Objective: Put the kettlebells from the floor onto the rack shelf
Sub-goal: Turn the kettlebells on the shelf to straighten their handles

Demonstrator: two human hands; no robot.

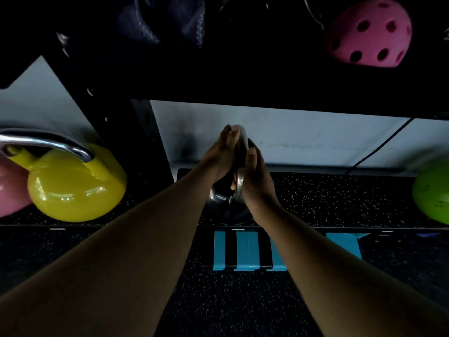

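Observation:
A dark kettlebell (220, 199) with a steel handle stands on the speckled rack shelf (328, 198) in the middle of the view. My left hand (222, 158) and my right hand (254, 178) are both wrapped around its handle, one on each side. Its dark body shows below my hands and appears to rest on the shelf surface. A yellow kettlebell (75, 188) with a steel handle sits on the shelf at the left, with a pink kettlebell (11, 190) beside it. A green kettlebell (435, 195) sits at the far right edge.
A black upright post (143, 139) stands between the yellow kettlebell and my hands. A dark upper shelf (243, 76) hangs overhead with a pink perforated ball (369, 32) on it. Blue tape strips (247, 250) mark the shelf's front edge. Speckled rubber floor (230, 307) lies below.

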